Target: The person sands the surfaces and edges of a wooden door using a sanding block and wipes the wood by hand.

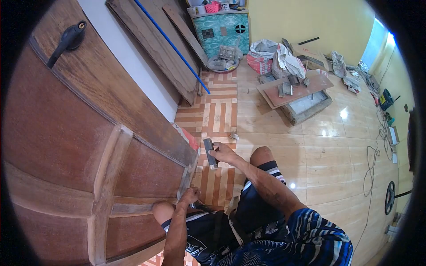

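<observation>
My right hand is closed round a small dark rectangular block, held above the floor just off the door's edge. Its exact kind does not show clearly. Lower down, my left hand is closed at the edge of the brown panelled wooden door, close to my knee. Whatever is in those fingers is too small and partly hidden to name. A dark lever handle is fitted near one end of the door. Worn grey patches mark the door's narrow edge near my left hand.
Wooden boards and a blue pole lean beyond the door. A brown board with scraps rests on a grey slab. Sacks lie behind it. A cable runs along the right side of the tiled floor.
</observation>
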Demonstrator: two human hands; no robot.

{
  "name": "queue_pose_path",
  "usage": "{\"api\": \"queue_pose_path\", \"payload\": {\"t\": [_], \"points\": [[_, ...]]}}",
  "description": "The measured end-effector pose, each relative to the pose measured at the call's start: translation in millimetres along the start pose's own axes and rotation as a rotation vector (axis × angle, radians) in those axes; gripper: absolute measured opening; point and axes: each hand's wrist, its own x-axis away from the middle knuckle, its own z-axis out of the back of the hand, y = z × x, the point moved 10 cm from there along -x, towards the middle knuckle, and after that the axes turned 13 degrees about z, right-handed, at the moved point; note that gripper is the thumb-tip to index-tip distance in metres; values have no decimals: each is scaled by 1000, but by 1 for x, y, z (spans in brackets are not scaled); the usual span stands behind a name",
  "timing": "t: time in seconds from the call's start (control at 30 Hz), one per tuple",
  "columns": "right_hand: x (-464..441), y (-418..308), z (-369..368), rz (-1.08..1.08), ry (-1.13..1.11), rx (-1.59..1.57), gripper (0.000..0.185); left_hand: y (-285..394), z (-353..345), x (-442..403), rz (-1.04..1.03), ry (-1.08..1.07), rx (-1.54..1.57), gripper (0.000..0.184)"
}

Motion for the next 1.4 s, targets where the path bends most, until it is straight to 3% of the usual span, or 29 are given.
{"api": "queue_pose_path", "payload": {"t": [0.63,1.4], "points": [[-1,3,-3,-24,-29,-32,67,0,0,1,-10,19,-30,29],[6,-13,0,-11,-9,-78,55,2,1,2,5,4,-18,29]]}}
